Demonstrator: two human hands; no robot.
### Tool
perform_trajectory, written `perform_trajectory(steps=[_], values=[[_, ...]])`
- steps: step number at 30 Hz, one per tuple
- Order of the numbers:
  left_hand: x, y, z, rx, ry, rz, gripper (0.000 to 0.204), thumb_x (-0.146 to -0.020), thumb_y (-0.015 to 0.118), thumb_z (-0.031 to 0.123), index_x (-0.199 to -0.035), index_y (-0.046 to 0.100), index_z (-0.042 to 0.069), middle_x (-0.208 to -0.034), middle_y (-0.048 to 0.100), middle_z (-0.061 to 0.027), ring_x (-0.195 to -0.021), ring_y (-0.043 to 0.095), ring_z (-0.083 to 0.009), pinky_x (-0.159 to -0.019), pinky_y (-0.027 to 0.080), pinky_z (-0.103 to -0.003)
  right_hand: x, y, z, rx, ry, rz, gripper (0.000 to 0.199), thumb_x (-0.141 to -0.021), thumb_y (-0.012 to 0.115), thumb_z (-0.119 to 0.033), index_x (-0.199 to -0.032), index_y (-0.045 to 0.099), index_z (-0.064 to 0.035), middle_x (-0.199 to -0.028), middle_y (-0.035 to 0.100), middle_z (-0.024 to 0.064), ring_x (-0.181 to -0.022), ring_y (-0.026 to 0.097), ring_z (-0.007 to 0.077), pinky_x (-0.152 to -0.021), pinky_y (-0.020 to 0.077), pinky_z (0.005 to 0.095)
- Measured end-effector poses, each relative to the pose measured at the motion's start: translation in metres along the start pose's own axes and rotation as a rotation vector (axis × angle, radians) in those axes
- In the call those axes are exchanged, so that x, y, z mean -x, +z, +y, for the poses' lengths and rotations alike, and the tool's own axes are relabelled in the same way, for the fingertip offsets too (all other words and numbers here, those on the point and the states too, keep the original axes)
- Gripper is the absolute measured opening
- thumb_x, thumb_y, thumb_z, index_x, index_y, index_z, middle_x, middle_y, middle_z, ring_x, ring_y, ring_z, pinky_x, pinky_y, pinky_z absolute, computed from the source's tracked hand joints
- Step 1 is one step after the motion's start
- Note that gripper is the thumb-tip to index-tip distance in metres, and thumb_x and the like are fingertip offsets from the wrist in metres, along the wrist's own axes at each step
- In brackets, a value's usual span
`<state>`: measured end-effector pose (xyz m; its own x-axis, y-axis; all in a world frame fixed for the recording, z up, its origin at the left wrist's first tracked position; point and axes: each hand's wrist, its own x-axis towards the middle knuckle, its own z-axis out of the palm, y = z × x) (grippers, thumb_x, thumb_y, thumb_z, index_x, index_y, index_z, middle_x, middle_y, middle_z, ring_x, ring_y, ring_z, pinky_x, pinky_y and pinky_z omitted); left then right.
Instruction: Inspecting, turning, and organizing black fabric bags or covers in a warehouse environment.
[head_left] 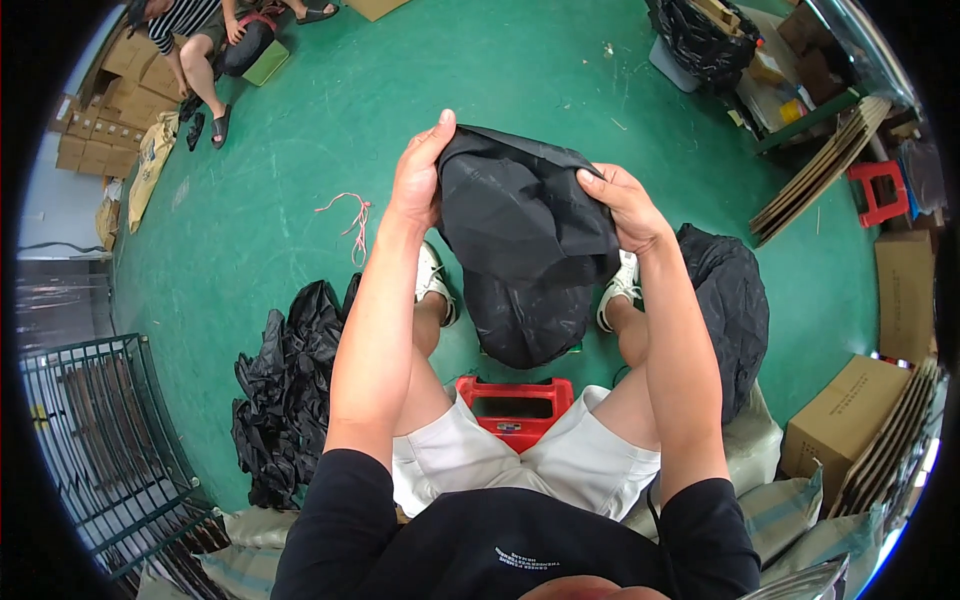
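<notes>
I hold a black plastic bag (520,240) up in front of me with both hands. My left hand (418,175) grips its top left edge, thumb up. At the top right edge my right hand (622,205) pinches the bag. The bag hangs bulging down between my knees, above a red plastic stool (515,405) I sit on. A filled black bag (730,305) lies by my right leg, and a heap of crumpled black bags (285,385) lies on the green floor to my left.
Pink string (350,220) lies on the floor ahead. Another person (200,50) sits far left by cardboard boxes (110,120). A green wire cage (90,440) stands at the left, cardboard boxes (845,425) and flat sheets (820,170) at the right, woven sacks (790,500) behind me.
</notes>
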<state>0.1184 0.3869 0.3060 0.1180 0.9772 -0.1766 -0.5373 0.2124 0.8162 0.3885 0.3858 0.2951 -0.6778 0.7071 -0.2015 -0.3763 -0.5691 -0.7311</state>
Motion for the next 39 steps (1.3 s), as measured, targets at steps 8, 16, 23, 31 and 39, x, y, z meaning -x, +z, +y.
perform_trajectory(steps=[8,16,23,31,39], values=[[0.007,0.003,0.000,-0.400,0.006,-0.238,0.027,-0.085,0.071,0.026,-0.100,0.064,0.005,-0.092,0.067,-0.0025,-0.082,0.061,-0.0105,-0.077,0.049,-0.026,0.000,-0.007,-0.001,0.064,-0.025,0.104,0.036,-0.094,0.060,-0.029,-0.109,0.061,0.0041,-0.097,0.069,0.0095,-0.078,0.067,0.0135,-0.073,0.0552,0.0269],[0.015,0.019,-0.008,-0.503,-0.237,-0.331,0.041,-0.083,0.075,0.026,-0.112,0.064,0.000,-0.100,0.068,-0.0041,-0.088,0.063,-0.0118,-0.082,0.048,-0.026,-0.005,0.015,0.002,0.060,-0.032,0.088,0.036,-0.090,0.066,-0.025,-0.110,0.062,0.0045,-0.095,0.069,0.0091,-0.078,0.066,0.0127,-0.074,0.0541,0.0261],[0.016,0.010,-0.003,-0.098,-0.234,-0.314,0.036,-0.094,0.059,0.032,-0.100,0.066,-0.003,-0.089,0.070,-0.0087,-0.076,0.066,-0.0153,-0.071,0.053,-0.029,-0.020,-0.001,0.014,0.706,-0.059,0.211,0.010,-0.075,0.056,0.004,-0.084,0.058,-0.0009,-0.078,0.062,-0.0005,-0.071,0.057,0.0085,-0.066,0.0450,0.0245],[0.012,0.000,-0.010,0.331,-0.221,-0.240,0.046,-0.098,0.050,0.040,-0.101,0.065,-0.003,-0.098,0.070,-0.0134,-0.086,0.068,-0.0227,-0.082,0.054,-0.035,-0.027,-0.006,0.020,1.029,-0.186,0.480,0.016,-0.077,0.051,0.003,-0.088,0.062,-0.0014,-0.078,0.062,-0.0008,-0.074,0.055,0.0094,-0.068,0.0427,0.0273],[0.011,-0.019,0.013,0.576,-0.138,-0.339,0.059,-0.099,0.040,0.048,-0.108,0.063,-0.006,-0.112,0.066,-0.0218,-0.102,0.064,-0.0355,-0.095,0.048,-0.047,-0.005,0.002,-0.007,0.058,-0.111,0.128,0.021,-0.096,0.052,-0.013,-0.105,0.060,0.0034,-0.101,0.068,0.0080,-0.084,0.064,0.0118,-0.080,0.0511,0.0266]])
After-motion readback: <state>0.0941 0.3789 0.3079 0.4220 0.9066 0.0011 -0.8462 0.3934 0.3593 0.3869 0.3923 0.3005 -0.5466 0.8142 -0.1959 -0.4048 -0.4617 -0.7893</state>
